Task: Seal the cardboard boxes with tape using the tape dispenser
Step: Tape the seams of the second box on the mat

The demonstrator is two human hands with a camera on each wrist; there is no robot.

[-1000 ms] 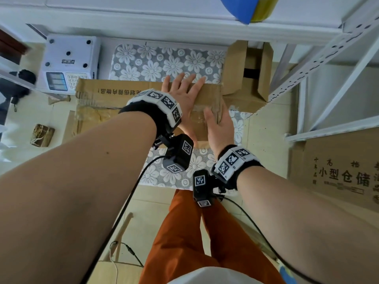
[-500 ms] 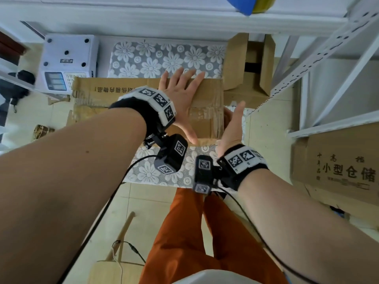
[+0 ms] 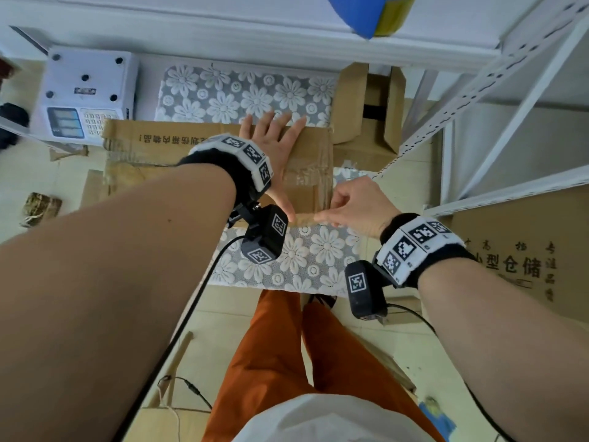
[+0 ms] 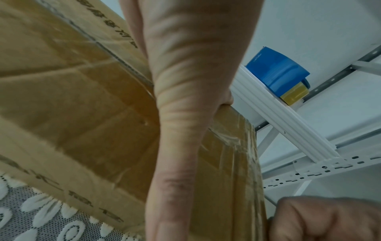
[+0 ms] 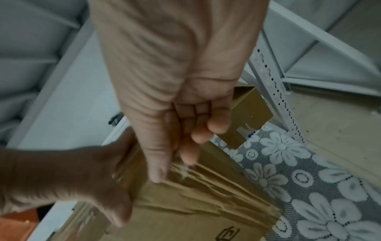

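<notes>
A large brown cardboard box lies on the floral-covered table, with wrinkled clear tape across its right end. My left hand lies flat on the box top, fingers spread; the left wrist view shows the palm pressed down. My right hand is at the box's near right corner, fingers curled, thumb pressing on the taped edge. The blue and yellow tape dispenser sits on the white shelf above, also in the left wrist view. Neither hand touches it.
A smaller open cardboard box stands behind the big box at the right. A white electronic scale sits at the back left. White metal shelving rises on the right, with a printed carton below it.
My right hand left the box top, swung past its right end, curled, and now presses its thumb on the near right corner. My left hand stayed flat on top.
</notes>
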